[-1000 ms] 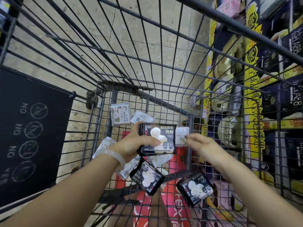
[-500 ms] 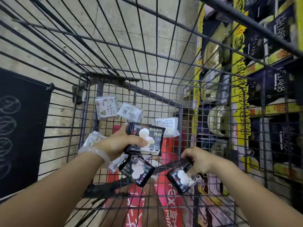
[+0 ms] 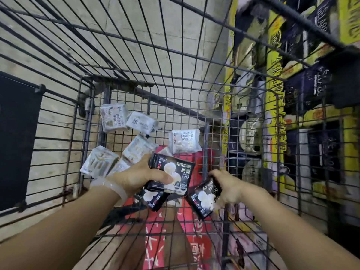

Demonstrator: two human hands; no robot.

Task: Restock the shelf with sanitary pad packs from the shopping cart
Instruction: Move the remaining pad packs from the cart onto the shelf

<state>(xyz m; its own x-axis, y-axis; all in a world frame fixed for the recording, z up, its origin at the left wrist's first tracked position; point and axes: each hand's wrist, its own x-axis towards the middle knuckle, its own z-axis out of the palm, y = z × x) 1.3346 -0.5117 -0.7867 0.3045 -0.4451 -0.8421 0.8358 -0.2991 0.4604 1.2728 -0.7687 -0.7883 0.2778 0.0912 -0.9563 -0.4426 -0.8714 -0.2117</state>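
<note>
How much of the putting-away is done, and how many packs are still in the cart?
Done: cannot tell; the yellow-edged shelf already holds goods. In hand: the left hand grips a black flower-print pad pack, and the right hand grips another black pad pack. Left: a third black pack and about six white packs lie in the wire cart.

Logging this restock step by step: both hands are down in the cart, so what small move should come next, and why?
Probably lift both hands up out of the cart toward the shelf on the right. The left hand already grips one black pack, and the right hand grips a second black pack, so neither can take more. A third black pack and the white packs can wait.
</note>
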